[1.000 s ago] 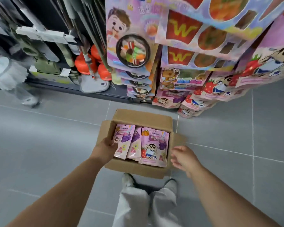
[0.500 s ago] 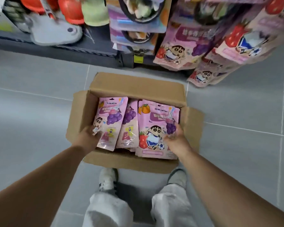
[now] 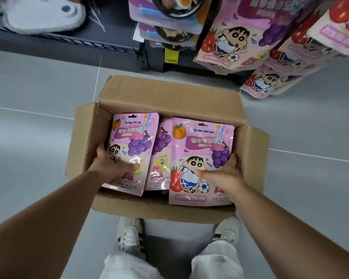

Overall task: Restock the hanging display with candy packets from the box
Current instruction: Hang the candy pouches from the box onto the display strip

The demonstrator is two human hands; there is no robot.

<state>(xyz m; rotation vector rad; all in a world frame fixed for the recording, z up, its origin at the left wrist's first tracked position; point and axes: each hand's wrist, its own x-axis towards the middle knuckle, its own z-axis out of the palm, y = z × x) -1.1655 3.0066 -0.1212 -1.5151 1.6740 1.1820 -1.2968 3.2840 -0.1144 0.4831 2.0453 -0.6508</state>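
Grips curled: left hand (image 3: 111, 168) on left packet (image 3: 133, 137), right hand (image 3: 224, 176) on right packet (image 3: 201, 141).

I get bright, even light, with a soft shadow on the floor (image 3: 165, 252) between the shoes (image 3: 129, 236). Small glare patches sit on the packets (image 3: 201, 150), and the hanging packets (image 3: 228, 41) along the top edge look blurred and stretched.

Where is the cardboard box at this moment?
In the head view, the cardboard box stands open on the grey floor at centre, just ahead of the person's shoes and in front of the hanging display.
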